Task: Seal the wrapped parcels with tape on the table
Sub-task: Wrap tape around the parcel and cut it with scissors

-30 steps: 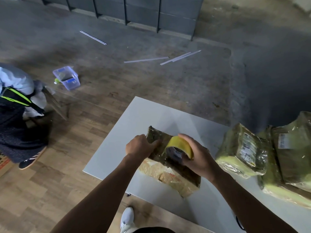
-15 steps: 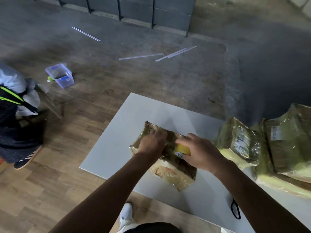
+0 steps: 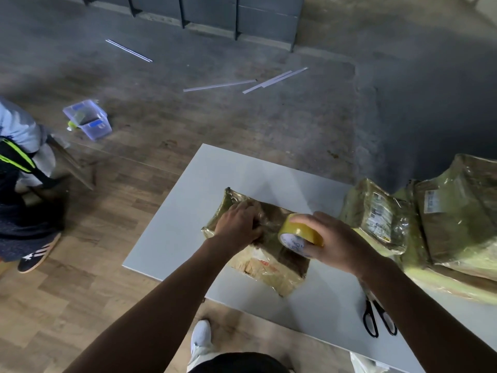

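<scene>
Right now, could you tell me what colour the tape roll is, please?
The tape roll is yellow; the head view shows it best.

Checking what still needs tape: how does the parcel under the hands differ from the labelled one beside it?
The parcel under the hands lies mid-table, the left hand on it, the right hand holding the tape roll over it; the labelled parcel sits untouched. The first shows tan wrapping at its near end; the labelled parcel looks yellow-green throughout. Both are glossy-wrapped on the table.
</scene>
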{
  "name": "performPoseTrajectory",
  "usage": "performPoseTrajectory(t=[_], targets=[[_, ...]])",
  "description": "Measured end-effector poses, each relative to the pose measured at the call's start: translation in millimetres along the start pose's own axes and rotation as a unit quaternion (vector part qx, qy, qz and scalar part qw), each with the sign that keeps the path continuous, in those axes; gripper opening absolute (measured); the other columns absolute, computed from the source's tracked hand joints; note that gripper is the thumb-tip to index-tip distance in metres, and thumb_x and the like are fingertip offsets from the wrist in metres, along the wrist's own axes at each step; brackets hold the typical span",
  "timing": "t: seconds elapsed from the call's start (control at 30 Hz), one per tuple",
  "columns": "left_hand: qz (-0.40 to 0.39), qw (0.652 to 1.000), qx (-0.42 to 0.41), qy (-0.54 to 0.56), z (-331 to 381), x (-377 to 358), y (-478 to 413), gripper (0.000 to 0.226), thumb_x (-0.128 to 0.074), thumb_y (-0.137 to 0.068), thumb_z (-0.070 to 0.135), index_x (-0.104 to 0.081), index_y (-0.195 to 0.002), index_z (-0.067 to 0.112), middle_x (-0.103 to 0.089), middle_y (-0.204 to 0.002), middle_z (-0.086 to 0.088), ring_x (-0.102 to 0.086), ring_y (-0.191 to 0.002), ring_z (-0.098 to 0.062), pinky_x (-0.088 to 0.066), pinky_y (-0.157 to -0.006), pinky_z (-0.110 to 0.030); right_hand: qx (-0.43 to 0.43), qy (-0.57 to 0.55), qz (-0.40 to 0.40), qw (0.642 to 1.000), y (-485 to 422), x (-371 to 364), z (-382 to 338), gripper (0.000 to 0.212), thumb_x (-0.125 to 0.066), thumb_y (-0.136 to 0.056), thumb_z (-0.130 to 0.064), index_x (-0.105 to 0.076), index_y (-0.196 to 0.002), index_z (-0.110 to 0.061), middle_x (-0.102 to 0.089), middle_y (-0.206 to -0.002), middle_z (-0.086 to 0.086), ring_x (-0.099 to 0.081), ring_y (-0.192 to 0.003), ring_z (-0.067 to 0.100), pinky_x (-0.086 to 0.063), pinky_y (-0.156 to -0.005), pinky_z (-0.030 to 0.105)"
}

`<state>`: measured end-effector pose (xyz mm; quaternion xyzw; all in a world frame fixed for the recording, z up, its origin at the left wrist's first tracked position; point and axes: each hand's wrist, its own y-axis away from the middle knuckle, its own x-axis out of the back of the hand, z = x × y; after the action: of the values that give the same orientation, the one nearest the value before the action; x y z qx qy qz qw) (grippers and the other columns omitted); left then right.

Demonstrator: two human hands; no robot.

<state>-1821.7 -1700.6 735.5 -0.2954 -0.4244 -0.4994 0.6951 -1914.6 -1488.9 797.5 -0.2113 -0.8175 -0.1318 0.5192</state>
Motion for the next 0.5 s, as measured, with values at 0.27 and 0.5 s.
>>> performPoseTrajectory(t=[0.27,0.5], targets=[[-0.009,0.998,-0.019,-0.059,12.2,-2.3,2.3,0.020,-0.059,-0.092,0.020,-0.062,-0.110,0.012,-0.053,-0.124,-0.004,-0.049,-0.117,-0.025,-0.043,-0.088,-0.034,-0.058,0.143,-0.074,0.985,-10.1,24.4,-16.8,0.046,-0.055,-0.089,-0.033,-0.048,-0.133,-0.042,-0.051,-0.110,-0.001,-0.060,-0.098,0.023,-0.046,-0.081,0.030],[-0.012,0.999,-0.034,0.000,31.6,-10.7,7.6,0.016,-0.054,-0.090,0.025,-0.063,-0.099,0.014,-0.056,-0.107,-0.002,-0.054,-0.101,-0.021,-0.039,-0.072,-0.027,-0.053,0.020,0.057,0.997,3.1,12.6,-3.6,0.045,-0.071,-0.078,-0.036,-0.048,-0.116,-0.038,-0.053,-0.110,-0.009,-0.060,-0.094,0.018,-0.051,-0.076,0.034]])
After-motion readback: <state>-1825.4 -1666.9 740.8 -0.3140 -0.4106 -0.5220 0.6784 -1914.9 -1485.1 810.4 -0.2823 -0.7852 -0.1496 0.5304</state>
